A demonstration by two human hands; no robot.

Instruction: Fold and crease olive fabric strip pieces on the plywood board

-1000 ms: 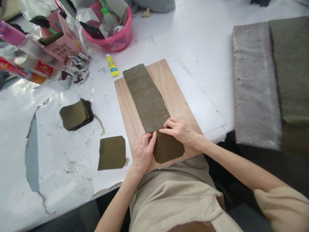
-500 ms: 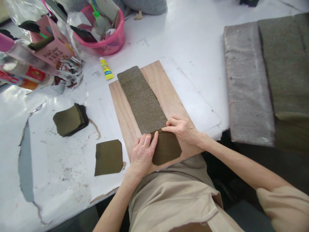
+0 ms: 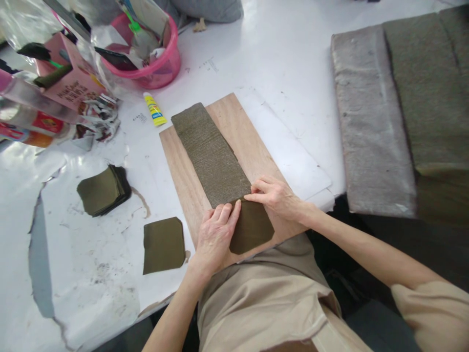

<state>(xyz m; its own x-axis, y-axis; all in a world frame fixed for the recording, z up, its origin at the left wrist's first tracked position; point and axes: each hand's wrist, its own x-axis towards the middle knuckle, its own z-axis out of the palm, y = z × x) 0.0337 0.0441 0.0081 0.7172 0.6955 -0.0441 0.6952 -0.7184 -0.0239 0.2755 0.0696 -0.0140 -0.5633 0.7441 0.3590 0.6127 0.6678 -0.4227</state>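
Observation:
A smooth olive fabric piece with cut corners lies at the near end of a wooden board. It meets the end of a long, rough-textured olive strip along a seam. My left hand presses on the left part of this seam, fingers bent and bunched, thumb along the edge. At the right end, my right hand pinches the seam edge with curled fingers and a forward-pointing fingertip. The two hands nearly meet. What lies under the fingertips is hidden.
Left of the board lie one loose olive fabric piece and a stack of similar pieces. A yellow glue tube, a pink basket and a pink box stand beyond. Thick folded fabric sits at right.
The view has shifted slightly, so the table things appear a little further left. Both hands keep almost the same place on the seam.

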